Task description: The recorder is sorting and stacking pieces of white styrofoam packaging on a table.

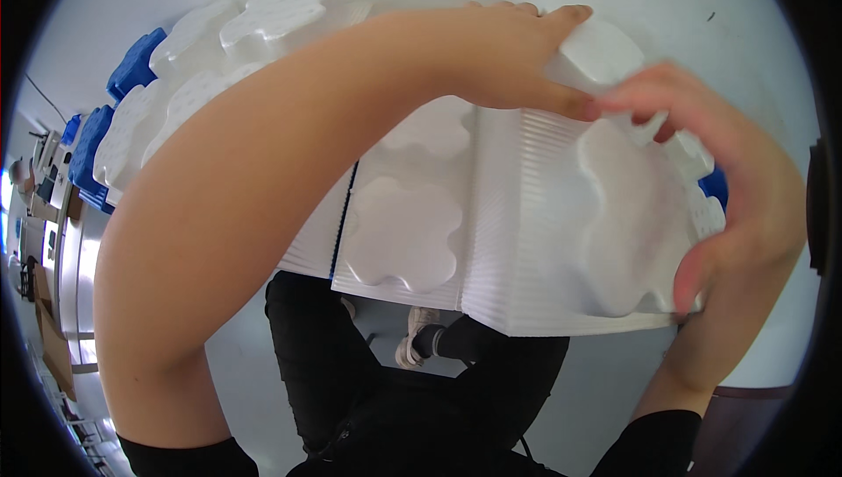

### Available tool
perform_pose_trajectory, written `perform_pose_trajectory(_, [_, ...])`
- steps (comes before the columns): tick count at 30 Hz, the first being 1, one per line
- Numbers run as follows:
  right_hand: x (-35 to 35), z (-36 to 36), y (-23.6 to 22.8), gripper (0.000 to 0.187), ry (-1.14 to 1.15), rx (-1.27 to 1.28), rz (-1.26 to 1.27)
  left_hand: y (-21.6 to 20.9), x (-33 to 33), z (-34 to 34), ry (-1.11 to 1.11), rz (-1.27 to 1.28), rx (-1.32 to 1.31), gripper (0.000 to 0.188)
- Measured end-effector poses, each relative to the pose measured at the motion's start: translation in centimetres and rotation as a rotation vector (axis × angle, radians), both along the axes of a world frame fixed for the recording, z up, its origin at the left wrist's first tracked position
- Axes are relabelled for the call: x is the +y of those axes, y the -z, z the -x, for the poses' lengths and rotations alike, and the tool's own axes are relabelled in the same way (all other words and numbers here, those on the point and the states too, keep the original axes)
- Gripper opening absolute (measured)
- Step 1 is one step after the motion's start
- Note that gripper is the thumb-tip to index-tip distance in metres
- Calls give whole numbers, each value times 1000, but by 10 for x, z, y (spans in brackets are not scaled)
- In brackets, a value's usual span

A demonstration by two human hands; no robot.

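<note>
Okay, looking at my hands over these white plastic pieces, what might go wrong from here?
Your left forearm crosses in front of the white, wavy-edged plastic pieces in this view, so it might brush one out of place.

Your left hand's thumb and your right hand's fingers nearly meet, so they could knock each other.

The near edge of the ribbed white plastic base shows close to your black-clothed legs; a knee might bump it.

Left fingers, right fingers near white tray
</note>
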State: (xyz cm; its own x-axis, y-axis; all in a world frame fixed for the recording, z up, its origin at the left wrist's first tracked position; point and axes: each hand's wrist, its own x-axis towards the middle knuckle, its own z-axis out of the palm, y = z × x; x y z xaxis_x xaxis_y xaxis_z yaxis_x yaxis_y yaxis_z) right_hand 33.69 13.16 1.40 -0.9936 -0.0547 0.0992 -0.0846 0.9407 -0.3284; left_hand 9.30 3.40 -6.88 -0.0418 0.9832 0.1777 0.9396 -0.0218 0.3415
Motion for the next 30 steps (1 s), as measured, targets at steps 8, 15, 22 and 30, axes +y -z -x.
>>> perform_pose_trajectory(8, [-39, 14, 8, 152, 41, -398, -208, 4, 2, 8, 11, 32, -55, 105])
perform_pose_trajectory(15, [-39, 8, 20, 132, 163, -215, -155, 8, 8, 8, 1, -3, -20, 106])
perform_pose_trajectory(22, [-27, 13, 19, 127, 69, -152, -68, 6, 6, 12, -41, 10, -43, 104])
perform_pose_trajectory(30, [-55, 2, 37, 139, 117, 540, -120, -48, -41, -3, 80, -531, -35, 100])
